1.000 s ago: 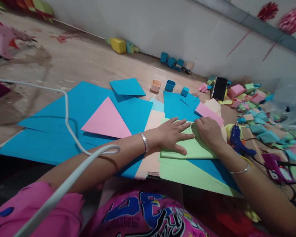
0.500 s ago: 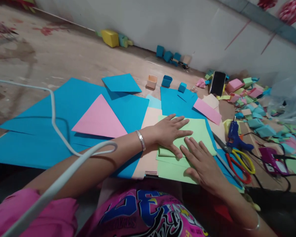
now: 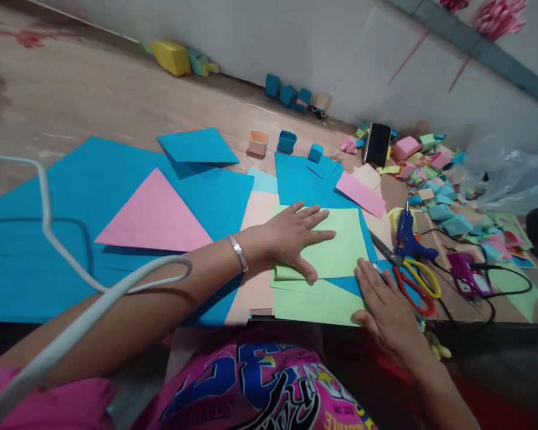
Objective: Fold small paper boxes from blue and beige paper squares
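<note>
My left hand lies flat with spread fingers on a folded sheet of light green paper. Its thumb rests near the folded edge, which curls slightly at the left. Under it lies another light green sheet, close to the table's front edge. My right hand is at the right end of the fold, fingers stretched out, its fingertips at the paper's lower right corner. Beside that hand are scissors with red and yellow handles. Blue paper shows between the green layers.
A pink paper triangle lies on large blue sheets at left. Small paper boxes stand behind. At right are a blue glue gun, a phone, a purple device with cords and piled paper pieces. A white cable crosses the left foreground.
My right hand has slid right along the fold, away from my left hand, to the paper's corner. My left hand stays pressed on the green paper. The whole view has shifted slightly.
</note>
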{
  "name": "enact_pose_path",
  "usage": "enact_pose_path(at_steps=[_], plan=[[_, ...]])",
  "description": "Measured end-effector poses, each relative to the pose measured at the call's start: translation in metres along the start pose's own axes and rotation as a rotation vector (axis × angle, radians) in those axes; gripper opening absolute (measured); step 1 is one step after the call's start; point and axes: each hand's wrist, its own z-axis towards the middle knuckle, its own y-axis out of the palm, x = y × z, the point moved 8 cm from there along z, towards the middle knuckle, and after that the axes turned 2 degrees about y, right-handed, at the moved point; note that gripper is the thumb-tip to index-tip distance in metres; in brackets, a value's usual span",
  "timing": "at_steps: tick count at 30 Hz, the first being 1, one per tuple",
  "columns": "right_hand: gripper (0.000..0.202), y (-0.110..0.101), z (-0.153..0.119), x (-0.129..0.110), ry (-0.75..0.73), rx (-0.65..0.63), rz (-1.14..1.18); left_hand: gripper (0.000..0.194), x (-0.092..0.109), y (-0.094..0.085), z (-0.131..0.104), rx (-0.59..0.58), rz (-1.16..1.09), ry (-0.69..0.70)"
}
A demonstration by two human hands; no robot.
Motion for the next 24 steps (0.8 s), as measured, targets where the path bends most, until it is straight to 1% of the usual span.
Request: enact_pose_path(at_steps=[3,5,9,11,14,18,20,24], plan=[[0.072,-0.002,-0.011,0.008,0.043,0.021,-0.066,0.108,0.000,0.000,0.000,0.007,0.004,0.004],[0.072,-0.006,-0.012,0.008,0.047,0.041,-0.095,0.102,0.001,-0.002,0.000,0.015,0.017,0.001],[0.067,-0.018,0.002,-0.004,0.066,0.121,-0.076,0.062,0.003,-0.004,-0.001,0.010,0.054,-0.039],[0.062,-0.021,0.013,-0.017,0.072,0.141,-0.020,0.053,0.003,-0.005,-0.001,-0.001,0.058,-0.059],[0.060,-0.021,0.029,-0.041,0.064,0.136,0.086,0.053,0.004,-0.004,0.000,0.000,0.053,-0.060],[0.063,-0.022,0.043,-0.074,0.011,0.132,0.190,0.052,0.004,-0.006,0.000,0.042,0.024,-0.042],[0.065,-0.023,0.050,-0.085,0.003,0.135,0.224,0.052,0.004,-0.006,-0.001,0.054,0.009,-0.042],[0.071,-0.026,0.063,-0.099,-0.001,0.114,0.270,0.054,0.005,-0.006,-0.003,0.066,0.022,-0.023]])
